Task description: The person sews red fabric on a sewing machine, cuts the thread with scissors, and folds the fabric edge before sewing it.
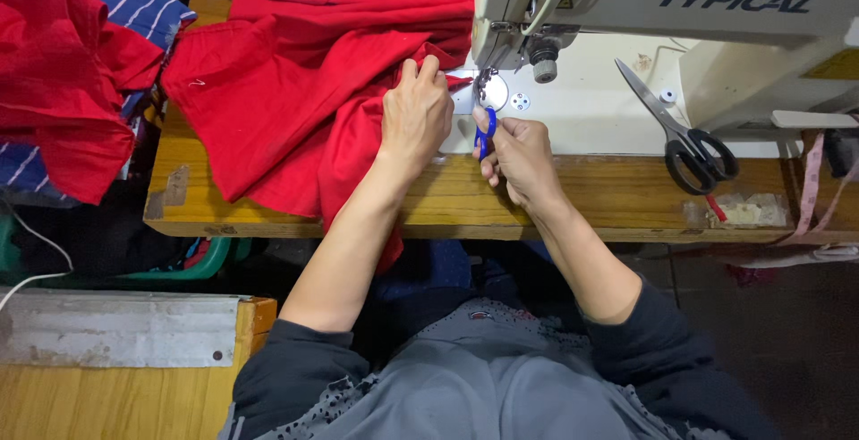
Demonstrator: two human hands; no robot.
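Small yellow warning label (565, 0) sits on the sewing machine (716, 10) head.

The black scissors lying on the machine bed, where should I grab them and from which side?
Take the black scissors by the two finger loops, which lie nearest the wooden table edge. Come in from that front edge: the closed blades point up and away toward the sewing machine.
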